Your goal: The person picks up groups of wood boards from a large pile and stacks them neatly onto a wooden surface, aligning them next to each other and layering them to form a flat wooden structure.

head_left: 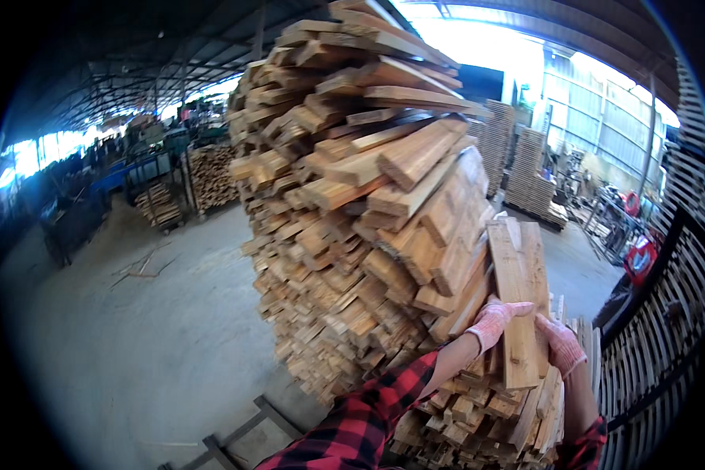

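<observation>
Both my hands wear pinkish-white work gloves. My left hand [493, 323] grips the left edge of a light-brown wooden plank [517, 337], its thumb lying across the plank's face and its other fingers partly hidden. From the opposite side, my right hand [562, 345] is closed on a second wooden plank [536, 262] that sits behind and to the right of the first. The two planks stand tilted upright, above a lower pile of short boards [478, 415]. Close on the left rises a tall, uneven stack of cut boards [352, 258], some jutting outward.
Slatted wood stacks [666, 337] curve along the right side. A dark metal frame [254, 427] lies low at the front left. Further off are neat board stacks [529, 172], machinery [149, 157], a red coiled hose [641, 258] and concrete floor [157, 313].
</observation>
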Tool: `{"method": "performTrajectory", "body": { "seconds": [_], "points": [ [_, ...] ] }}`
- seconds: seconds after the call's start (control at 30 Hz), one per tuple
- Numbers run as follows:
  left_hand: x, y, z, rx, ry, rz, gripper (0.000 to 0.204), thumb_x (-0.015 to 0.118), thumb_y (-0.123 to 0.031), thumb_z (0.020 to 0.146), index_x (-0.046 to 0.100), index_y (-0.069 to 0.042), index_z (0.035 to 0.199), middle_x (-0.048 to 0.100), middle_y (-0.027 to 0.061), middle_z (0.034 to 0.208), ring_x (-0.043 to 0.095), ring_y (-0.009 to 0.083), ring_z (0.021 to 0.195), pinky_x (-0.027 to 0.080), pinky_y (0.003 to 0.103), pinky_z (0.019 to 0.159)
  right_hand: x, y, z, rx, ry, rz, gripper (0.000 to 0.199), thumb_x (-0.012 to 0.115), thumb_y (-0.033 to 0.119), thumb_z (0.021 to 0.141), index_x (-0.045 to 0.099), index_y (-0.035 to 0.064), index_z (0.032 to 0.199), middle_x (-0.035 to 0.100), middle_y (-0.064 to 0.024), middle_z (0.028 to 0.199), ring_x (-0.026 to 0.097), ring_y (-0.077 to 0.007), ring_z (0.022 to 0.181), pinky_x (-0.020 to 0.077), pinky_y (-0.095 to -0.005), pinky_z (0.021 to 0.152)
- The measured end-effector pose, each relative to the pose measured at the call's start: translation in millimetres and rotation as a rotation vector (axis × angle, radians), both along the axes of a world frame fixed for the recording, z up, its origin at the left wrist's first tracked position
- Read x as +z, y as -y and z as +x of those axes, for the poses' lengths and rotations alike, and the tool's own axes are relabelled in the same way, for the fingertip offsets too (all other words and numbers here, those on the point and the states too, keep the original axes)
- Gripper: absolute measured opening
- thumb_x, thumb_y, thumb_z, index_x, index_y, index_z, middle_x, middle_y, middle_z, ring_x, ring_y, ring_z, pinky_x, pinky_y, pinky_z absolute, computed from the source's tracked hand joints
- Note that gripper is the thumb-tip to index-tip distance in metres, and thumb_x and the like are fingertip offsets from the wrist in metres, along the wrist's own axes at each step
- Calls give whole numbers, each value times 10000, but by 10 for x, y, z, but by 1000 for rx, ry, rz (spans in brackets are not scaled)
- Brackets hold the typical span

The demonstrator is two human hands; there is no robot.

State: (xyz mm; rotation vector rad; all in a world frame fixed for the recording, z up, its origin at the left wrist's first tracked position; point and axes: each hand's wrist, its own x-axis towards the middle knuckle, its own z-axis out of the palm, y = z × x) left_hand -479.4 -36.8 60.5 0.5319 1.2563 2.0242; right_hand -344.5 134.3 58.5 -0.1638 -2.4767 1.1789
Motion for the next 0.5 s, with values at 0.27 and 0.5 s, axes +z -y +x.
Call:
{"method": "performTrajectory", "body": {
  "seconds": [0.27, 0.5],
  "points": [
    [57, 379, 670, 236, -241, -209, 826, 874, -320, 741, 450, 32, 1357, 645, 210, 1226, 662, 295, 1083, 523, 385, 936, 80, 790, 715, -1, -83, -1031, 508, 680, 275, 956, 537, 12, 1367, 658, -111, 1260, 664, -238, 1083, 567, -360, 891],
    [-568, 918, 1428, -52, 88, 179, 796, 838, -273, 800, 412, 37, 1396, 641, 208, 1213, 671, 276, 1011, 555, 397, 888, -186, 1796, 1668, 94, 148, -1411, 571, 657, 373, 946, 532, 25, 1381, 666, -172, 1260, 678, -333, 1079, 562, -449, 965]
  ]
}}
